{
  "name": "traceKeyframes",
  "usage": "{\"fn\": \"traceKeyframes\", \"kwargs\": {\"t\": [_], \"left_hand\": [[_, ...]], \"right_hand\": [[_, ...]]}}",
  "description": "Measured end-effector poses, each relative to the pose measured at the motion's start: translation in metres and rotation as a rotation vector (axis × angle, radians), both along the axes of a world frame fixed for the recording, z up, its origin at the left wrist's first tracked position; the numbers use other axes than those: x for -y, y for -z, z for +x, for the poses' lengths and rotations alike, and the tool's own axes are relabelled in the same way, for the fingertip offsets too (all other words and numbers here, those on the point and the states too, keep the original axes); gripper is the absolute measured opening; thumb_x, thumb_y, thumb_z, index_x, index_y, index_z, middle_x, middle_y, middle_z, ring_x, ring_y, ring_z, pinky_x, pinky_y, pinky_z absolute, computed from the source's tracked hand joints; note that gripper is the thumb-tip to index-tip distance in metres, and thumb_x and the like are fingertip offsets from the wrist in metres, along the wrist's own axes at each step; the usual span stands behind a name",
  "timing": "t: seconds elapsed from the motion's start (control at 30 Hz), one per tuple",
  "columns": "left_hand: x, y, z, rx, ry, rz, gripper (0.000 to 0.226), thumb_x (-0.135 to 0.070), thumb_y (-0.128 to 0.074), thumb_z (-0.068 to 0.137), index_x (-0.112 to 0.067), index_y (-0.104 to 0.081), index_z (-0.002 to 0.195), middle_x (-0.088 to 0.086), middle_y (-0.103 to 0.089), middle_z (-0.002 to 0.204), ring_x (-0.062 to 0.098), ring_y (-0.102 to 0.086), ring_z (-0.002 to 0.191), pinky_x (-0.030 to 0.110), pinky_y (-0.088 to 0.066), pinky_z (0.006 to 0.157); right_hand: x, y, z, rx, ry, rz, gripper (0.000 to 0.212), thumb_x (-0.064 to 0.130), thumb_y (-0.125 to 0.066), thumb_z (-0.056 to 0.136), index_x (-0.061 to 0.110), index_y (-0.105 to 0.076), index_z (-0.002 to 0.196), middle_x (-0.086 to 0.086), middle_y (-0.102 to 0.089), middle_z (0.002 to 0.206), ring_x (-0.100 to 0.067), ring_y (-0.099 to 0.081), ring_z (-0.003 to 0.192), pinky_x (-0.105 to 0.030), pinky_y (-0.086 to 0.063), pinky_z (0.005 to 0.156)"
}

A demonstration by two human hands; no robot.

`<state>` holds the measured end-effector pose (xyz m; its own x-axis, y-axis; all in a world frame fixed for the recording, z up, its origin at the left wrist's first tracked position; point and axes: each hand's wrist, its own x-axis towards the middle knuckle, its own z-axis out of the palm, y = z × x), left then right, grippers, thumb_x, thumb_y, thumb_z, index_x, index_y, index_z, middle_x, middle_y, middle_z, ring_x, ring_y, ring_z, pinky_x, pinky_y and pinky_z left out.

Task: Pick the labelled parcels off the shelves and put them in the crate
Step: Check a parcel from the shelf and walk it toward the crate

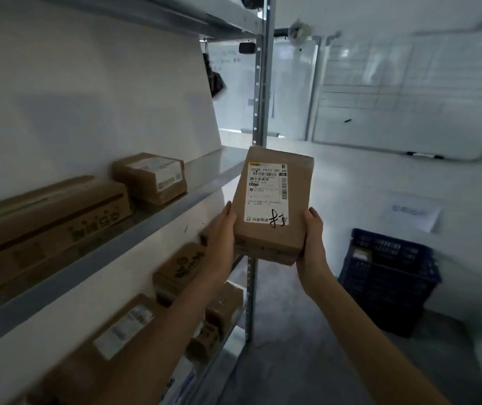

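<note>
A flat brown cardboard parcel (pixel 273 206) with a white shipping label and a black scrawl is held up in front of me, beside the shelf's metal upright. My left hand (pixel 219 238) grips its left edge and my right hand (pixel 313 244) grips its right edge, fingers hidden behind the box. The dark blue plastic crate (pixel 389 280) stands on the floor at the lower right, against the wall. A labelled parcel (pixel 152 176) and a long printed box (pixel 46 226) lie on the middle shelf (pixel 93 258) to the left.
Several more brown parcels (pixel 181 267) lie on the lower shelf under my left forearm. A metal upright (pixel 260 92) stands just behind the held parcel. A whiteboard (pixel 403 92) leans on the right wall. Grey floor lies between me and the crate.
</note>
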<state>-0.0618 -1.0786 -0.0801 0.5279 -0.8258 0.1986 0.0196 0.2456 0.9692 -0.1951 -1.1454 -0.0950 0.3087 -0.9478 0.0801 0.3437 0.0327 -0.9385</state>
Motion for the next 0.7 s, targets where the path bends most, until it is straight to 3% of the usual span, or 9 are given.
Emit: {"fn": "traceKeyframes", "kwargs": {"t": [0.07,0.13,0.23,0.3,0.4,0.53,0.7], "left_hand": [[0.034,0.011,-0.002,-0.047,0.078,0.054,0.028,-0.027,-0.035,0.102,-0.026,-0.061,0.113,-0.003,-0.070,0.106,0.009,-0.067,0.097,0.026,-0.055,0.083],[0.067,0.023,-0.006,-0.043,0.134,0.095,0.025,-0.028,-0.035,0.102,-0.031,-0.060,0.103,-0.004,-0.067,0.106,0.008,-0.066,0.095,0.024,-0.052,0.083],[0.108,0.039,-0.020,-0.013,0.191,0.119,0.028,-0.029,-0.034,0.102,-0.034,-0.061,0.100,-0.012,-0.068,0.096,-0.005,-0.066,0.084,0.010,-0.050,0.066],[0.132,0.048,-0.030,0.006,0.240,0.158,0.032,-0.031,-0.030,0.103,-0.030,-0.061,0.111,-0.012,-0.067,0.098,-0.007,-0.065,0.083,0.005,-0.048,0.060],[0.174,0.059,-0.052,0.009,0.338,0.179,0.033,-0.034,-0.027,0.104,-0.031,-0.054,0.122,-0.010,-0.064,0.109,0.002,-0.061,0.100,0.013,-0.049,0.075],[0.236,0.070,-0.087,0.045,0.412,0.190,0.030,-0.037,-0.027,0.103,-0.043,-0.057,0.105,-0.017,-0.064,0.103,-0.007,-0.062,0.089,0.008,-0.049,0.066],[0.323,0.087,-0.134,0.066,0.416,0.226,0.034,-0.037,-0.031,0.103,-0.029,-0.054,0.126,-0.005,-0.063,0.117,0.011,-0.059,0.106,0.029,-0.050,0.087]], "right_hand": [[0.026,0.011,-0.007,-0.051,0.080,0.045,0.049,0.057,-0.036,0.096,0.031,-0.040,0.138,0.001,-0.065,0.123,-0.020,-0.065,0.109,-0.043,-0.056,0.088],[0.050,0.019,-0.015,-0.116,0.138,0.060,0.049,0.059,-0.035,0.095,0.033,-0.048,0.134,0.003,-0.069,0.119,-0.018,-0.066,0.107,-0.040,-0.057,0.083],[0.082,0.027,-0.031,-0.161,0.210,0.123,0.041,0.060,-0.037,0.094,0.039,-0.058,0.122,0.008,-0.073,0.107,-0.017,-0.068,0.102,-0.035,-0.056,0.076],[0.104,0.034,-0.045,-0.170,0.251,0.169,0.035,0.060,-0.039,0.093,0.042,-0.060,0.114,0.010,-0.074,0.103,-0.017,-0.069,0.100,-0.037,-0.057,0.076],[0.137,0.044,-0.069,-0.176,0.290,0.220,0.039,0.059,-0.042,0.092,0.039,-0.060,0.121,0.006,-0.073,0.107,-0.017,-0.070,0.097,-0.033,-0.058,0.067],[0.190,0.061,-0.104,-0.132,0.355,0.303,0.042,0.053,-0.049,0.092,0.033,-0.056,0.128,0.000,-0.070,0.112,-0.021,-0.068,0.098,-0.032,-0.058,0.063],[0.273,0.078,-0.155,-0.191,0.385,0.353,0.037,0.055,-0.042,0.095,0.031,-0.060,0.117,0.001,-0.070,0.104,-0.017,-0.067,0.090,-0.028,-0.054,0.056]]}}
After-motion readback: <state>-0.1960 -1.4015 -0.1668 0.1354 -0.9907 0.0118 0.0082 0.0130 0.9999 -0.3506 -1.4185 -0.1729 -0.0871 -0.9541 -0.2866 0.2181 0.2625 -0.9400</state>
